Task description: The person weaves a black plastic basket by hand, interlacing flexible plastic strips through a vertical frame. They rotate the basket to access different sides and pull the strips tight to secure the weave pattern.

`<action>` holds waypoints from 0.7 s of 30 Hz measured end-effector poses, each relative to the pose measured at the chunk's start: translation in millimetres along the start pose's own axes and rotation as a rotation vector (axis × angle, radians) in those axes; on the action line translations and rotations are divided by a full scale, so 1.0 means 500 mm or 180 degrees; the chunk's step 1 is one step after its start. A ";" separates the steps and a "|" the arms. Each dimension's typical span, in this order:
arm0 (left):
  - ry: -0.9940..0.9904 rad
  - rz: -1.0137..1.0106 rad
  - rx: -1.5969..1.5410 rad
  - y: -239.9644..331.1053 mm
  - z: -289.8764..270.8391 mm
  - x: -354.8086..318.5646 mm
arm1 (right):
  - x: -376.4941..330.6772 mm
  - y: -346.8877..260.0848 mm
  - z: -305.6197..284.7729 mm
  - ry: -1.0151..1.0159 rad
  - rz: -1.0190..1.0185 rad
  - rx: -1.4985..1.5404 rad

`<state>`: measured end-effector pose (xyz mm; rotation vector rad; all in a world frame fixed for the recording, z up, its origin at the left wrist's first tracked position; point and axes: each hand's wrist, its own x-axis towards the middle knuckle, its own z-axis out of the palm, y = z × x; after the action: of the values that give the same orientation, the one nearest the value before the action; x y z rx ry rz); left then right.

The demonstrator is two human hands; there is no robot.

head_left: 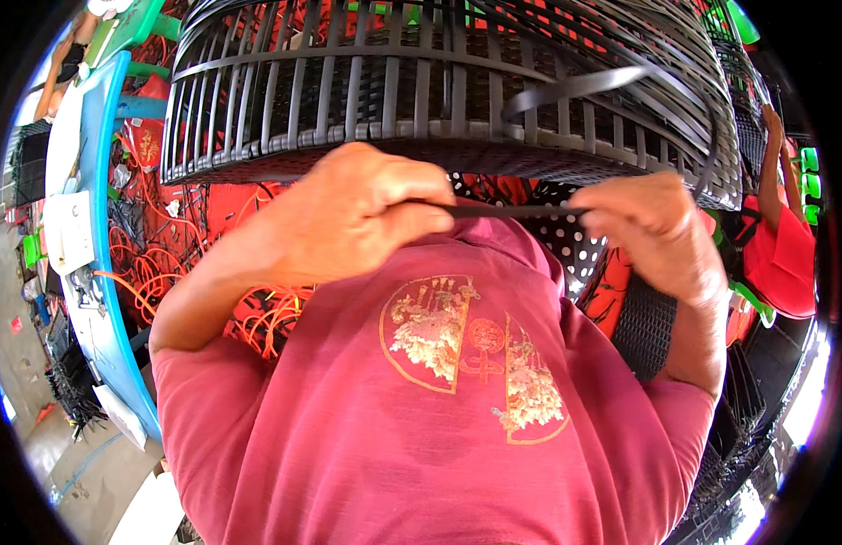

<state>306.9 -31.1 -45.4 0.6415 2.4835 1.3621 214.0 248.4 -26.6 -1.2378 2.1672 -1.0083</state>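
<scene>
1. The left hand (348,213) was closed in a fist around one end of a flat black weaving strip (512,211), and the right hand (652,232) pinched the same strip between thumb and fingertips. The strip ran taut between them, just near of the lower rim of a large black woven basket (439,91).
2. From the right hand the strip looped up and far, curling across the basket's right side before bending back left over the ribs.
3. Judged from this, the loose loop could twist or kink against the upright ribs if pulled hard, since it lay free with nothing guiding it; a slack pinch on the right could also let the strip slide out.
4. The person's red shirt (439,427) filled the near view and hid whatever lay below the hands.
5. To the left stood a blue table edge (98,182), with tangled orange cords (148,272) beside it.
6. At the far right, another person in a red top (784,254) reached up beside more black wickerwork.
</scene>
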 end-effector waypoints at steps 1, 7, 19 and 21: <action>-0.0018 -0.0102 0.0052 -0.009 -0.011 -0.016 | -0.012 0.012 -0.026 -0.0123 0.0361 -0.0095; -0.0053 -0.0316 0.0626 -0.027 -0.013 -0.026 | -0.024 0.024 -0.009 -0.0119 -0.0278 -0.0893; -0.0076 -0.0084 0.0465 0.003 0.011 -0.022 | 0.002 -0.003 0.064 -0.0011 0.0129 0.0158; -0.0172 -0.0015 0.0646 0.004 0.029 -0.001 | 0.013 -0.014 0.083 0.0162 -0.0095 0.0084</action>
<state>313.7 -19.6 -51.7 0.7036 2.5983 1.0842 242.5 225.0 -47.6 -1.2486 2.1724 -1.0884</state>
